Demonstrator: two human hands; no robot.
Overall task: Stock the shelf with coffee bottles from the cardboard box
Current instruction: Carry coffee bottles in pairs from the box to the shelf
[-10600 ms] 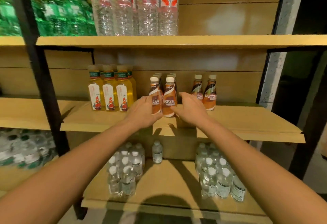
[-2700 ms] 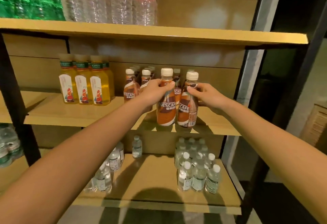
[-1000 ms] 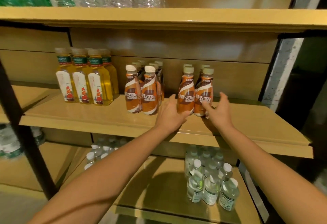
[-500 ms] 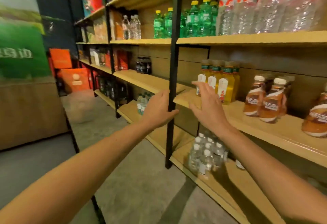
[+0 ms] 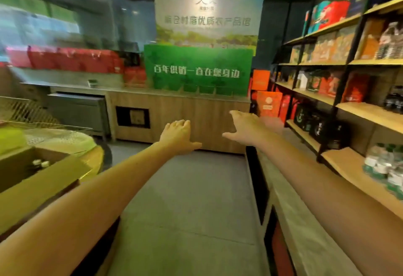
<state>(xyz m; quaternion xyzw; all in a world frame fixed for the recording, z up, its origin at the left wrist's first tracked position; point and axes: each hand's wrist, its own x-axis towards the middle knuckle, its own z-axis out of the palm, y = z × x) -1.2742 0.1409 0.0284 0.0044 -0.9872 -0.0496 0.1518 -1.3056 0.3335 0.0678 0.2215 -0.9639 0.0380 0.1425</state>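
Hovering outstretched over the floor (image 5: 185,199), left grip (image 5: 177,136) and right grip (image 5: 246,128) are both released; the cardboard box (image 5: 39,186) holding coffee bottles (image 5: 40,162) sits well left of them, the shelf (image 5: 370,112) to their right.

Single head-worn view aimed forward at far wooden counter (image 5: 174,110); open brown cardboard box (image 5: 43,186) framed near, lower left.
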